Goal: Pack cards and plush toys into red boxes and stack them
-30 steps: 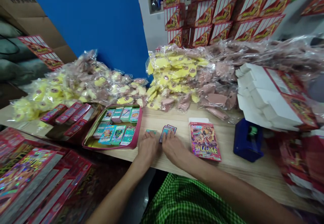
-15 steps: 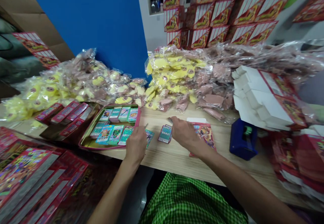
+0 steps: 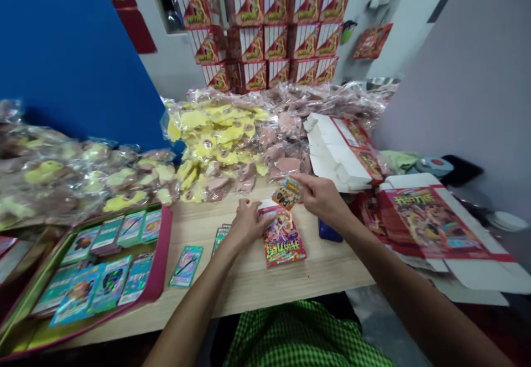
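Note:
My right hand (image 3: 321,197) pinches a colourful orange-and-blue card (image 3: 287,193), tilted above the top end of a small red printed box (image 3: 285,240). Whether more cards lie behind it I cannot tell. The box lies flat on the table, its white flap folded out. My left hand (image 3: 249,222) grips the box's upper left edge, thumb on its front. Partly behind my left wrist lies a small pile of green-backed cards (image 3: 219,238). One card with a dark fork-like picture (image 3: 186,266) lies further left.
A pink-rimmed tin (image 3: 162,251) with several card stacks stands at the left. Bagged yellow and pink items (image 3: 219,140) are heaped along the back. A blue tape dispenser (image 3: 329,231) is partly behind my right arm. Flattened boxes (image 3: 440,218) lie right; stacked red boxes (image 3: 277,30) stand behind.
The view has swung right. My left hand has moved from beside the tin to the red box. My right hand has brought a card over the box's open end.

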`<move>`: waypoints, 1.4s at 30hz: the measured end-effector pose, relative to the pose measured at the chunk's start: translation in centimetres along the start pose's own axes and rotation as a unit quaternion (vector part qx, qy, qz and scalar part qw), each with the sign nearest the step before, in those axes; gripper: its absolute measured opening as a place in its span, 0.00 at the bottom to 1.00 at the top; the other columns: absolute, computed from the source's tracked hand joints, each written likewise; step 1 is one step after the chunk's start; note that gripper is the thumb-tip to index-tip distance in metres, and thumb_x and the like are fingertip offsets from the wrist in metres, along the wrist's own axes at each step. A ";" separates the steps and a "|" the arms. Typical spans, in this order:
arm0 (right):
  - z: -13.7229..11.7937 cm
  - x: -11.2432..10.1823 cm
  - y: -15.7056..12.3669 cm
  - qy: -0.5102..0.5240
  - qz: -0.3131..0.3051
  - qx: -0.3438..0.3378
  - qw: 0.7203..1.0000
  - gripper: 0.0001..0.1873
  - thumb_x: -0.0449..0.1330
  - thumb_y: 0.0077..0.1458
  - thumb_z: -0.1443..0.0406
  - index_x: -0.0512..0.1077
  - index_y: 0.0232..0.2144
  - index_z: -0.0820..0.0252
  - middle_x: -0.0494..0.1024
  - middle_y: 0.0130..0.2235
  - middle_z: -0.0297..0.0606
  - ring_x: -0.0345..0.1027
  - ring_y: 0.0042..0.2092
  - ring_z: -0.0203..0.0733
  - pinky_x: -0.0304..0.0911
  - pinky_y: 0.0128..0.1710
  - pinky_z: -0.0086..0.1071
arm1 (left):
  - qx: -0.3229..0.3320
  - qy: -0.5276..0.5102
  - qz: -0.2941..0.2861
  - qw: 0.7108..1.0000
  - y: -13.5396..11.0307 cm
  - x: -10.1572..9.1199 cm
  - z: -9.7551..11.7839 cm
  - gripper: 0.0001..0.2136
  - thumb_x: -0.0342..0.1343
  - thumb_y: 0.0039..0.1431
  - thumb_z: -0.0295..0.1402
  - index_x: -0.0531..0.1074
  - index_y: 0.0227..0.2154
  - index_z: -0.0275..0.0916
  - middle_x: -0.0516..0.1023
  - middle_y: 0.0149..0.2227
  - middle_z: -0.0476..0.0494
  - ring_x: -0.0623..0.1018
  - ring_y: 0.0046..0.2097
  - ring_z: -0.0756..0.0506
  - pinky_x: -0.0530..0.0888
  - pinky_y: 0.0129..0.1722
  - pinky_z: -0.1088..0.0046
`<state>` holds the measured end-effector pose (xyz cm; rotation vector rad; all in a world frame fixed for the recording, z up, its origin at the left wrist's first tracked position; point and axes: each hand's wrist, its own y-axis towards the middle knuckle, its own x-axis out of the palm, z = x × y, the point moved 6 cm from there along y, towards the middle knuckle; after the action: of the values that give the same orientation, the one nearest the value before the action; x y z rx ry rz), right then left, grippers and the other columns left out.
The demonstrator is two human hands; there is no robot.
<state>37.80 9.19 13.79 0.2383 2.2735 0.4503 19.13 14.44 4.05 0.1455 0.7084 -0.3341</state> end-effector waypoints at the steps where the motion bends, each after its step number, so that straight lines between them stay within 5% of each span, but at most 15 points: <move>1: 0.8 -0.7 0.3 -0.001 0.020 0.019 1.000 0.19 0.51 0.58 0.74 0.74 0.49 0.60 0.83 0.37 0.39 0.77 0.37 0.44 0.69 0.37 0.33 | 0.005 0.002 -0.021 1.000 0.7 0.6 0.1 0.14 0.68 0.52 0.39 0.76 0.38 0.36 0.69 0.45 0.40 0.77 0.45 0.40 0.76 0.50 0.59; 4: 1.1 -2.6 0.6 -0.017 0.073 0.024 0.997 0.13 0.52 0.58 0.72 0.71 0.44 0.61 0.80 0.31 0.37 0.73 0.30 0.42 0.66 0.32 0.31 | 0.027 -0.013 -0.049 0.998 0.9 0.4 1.4 0.07 0.62 0.58 0.35 0.74 0.28 0.37 0.70 0.40 0.42 0.77 0.42 0.43 0.77 0.48 0.64; 7: -1.4 -3.4 0.5 -0.032 0.090 -0.065 0.993 0.11 0.51 0.61 0.70 0.71 0.43 0.60 0.79 0.34 0.37 0.70 0.29 0.39 0.66 0.33 0.31 | 0.086 -0.029 -0.034 0.995 -0.9 -2.0 3.9 0.09 0.55 0.65 0.35 0.73 0.28 0.39 0.72 0.46 0.40 0.76 0.48 0.43 0.77 0.48 0.66; 12: -6.1 -1.5 -0.3 -0.082 0.001 -0.279 0.957 0.13 0.48 0.59 0.75 0.71 0.39 0.62 0.76 0.37 0.44 0.69 0.40 0.46 0.68 0.42 0.38 | 0.244 0.028 0.083 0.966 -4.3 -6.6 7.5 0.07 0.54 0.66 0.30 0.73 0.31 0.41 0.74 0.50 0.39 0.75 0.55 0.40 0.76 0.51 0.63; 16: -6.7 1.0 -2.3 -0.177 -0.058 -0.349 0.918 0.12 0.51 0.66 0.67 0.73 0.44 0.64 0.71 0.58 0.55 0.64 0.57 0.57 0.62 0.56 0.52 | 0.282 0.024 0.108 0.953 -5.7 -7.1 6.8 0.07 0.53 0.67 0.29 0.72 0.33 0.42 0.76 0.40 0.45 0.78 0.45 0.45 0.76 0.43 0.72; 21: -4.9 2.1 -5.1 -0.100 -0.033 -0.286 0.952 0.17 0.52 0.68 0.67 0.67 0.57 0.64 0.56 0.70 0.57 0.54 0.68 0.58 0.58 0.63 0.55 | 0.278 -0.016 0.169 0.946 -7.6 -6.1 3.9 0.04 0.57 0.66 0.27 0.73 0.39 0.43 0.78 0.42 0.46 0.80 0.45 0.47 0.76 0.45 0.73; 26: -3.7 3.0 -7.2 0.060 0.060 -0.235 0.968 0.18 0.48 0.67 0.72 0.60 0.58 0.61 0.72 0.56 0.54 0.65 0.64 0.50 0.68 0.58 0.45 | 0.226 -0.187 0.273 0.916 -9.0 -5.0 0.5 0.19 0.62 0.63 0.27 0.66 0.55 0.43 0.81 0.49 0.41 0.83 0.51 0.44 0.80 0.48 0.67; 32: -3.9 3.9 -6.8 0.007 0.012 -0.234 0.972 0.13 0.47 0.69 0.73 0.66 0.51 0.62 0.75 0.51 0.52 0.71 0.58 0.50 0.73 0.52 0.42 | 0.293 -0.113 0.245 0.917 -9.5 -4.4 0.9 0.10 0.56 0.67 0.25 0.76 0.47 0.41 0.80 0.56 0.38 0.80 0.58 0.41 0.78 0.56 0.61; 34: -4.1 3.6 -6.7 0.007 -0.015 -0.232 0.973 0.13 0.48 0.69 0.72 0.67 0.51 0.60 0.76 0.51 0.50 0.72 0.57 0.49 0.74 0.52 0.41 | 0.263 -0.148 0.245 0.921 -9.4 -4.8 1.0 0.08 0.56 0.68 0.27 0.77 0.45 0.41 0.82 0.51 0.39 0.82 0.53 0.43 0.79 0.52 0.65; 38: -3.7 2.3 -7.0 0.022 0.037 -0.199 0.979 0.19 0.51 0.69 0.71 0.61 0.60 0.57 0.77 0.48 0.43 0.77 0.43 0.42 0.76 0.42 0.34 | 0.176 -0.282 0.204 0.921 -8.6 -5.3 0.9 0.18 0.59 0.67 0.31 0.69 0.58 0.45 0.82 0.41 0.45 0.82 0.38 0.48 0.79 0.39 0.72; 42: -4.3 2.3 -7.6 -0.001 0.004 -0.243 0.970 0.19 0.49 0.66 0.74 0.64 0.56 0.58 0.77 0.47 0.45 0.76 0.46 0.44 0.75 0.43 0.35 | 0.235 -0.239 0.118 0.935 -8.6 -5.6 1.8 0.09 0.56 0.68 0.34 0.79 0.47 0.44 0.80 0.50 0.39 0.80 0.52 0.41 0.77 0.51 0.63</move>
<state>32.81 1.87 11.96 -0.0014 2.0832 0.9881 13.30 7.37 8.93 0.5801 0.1134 -0.2873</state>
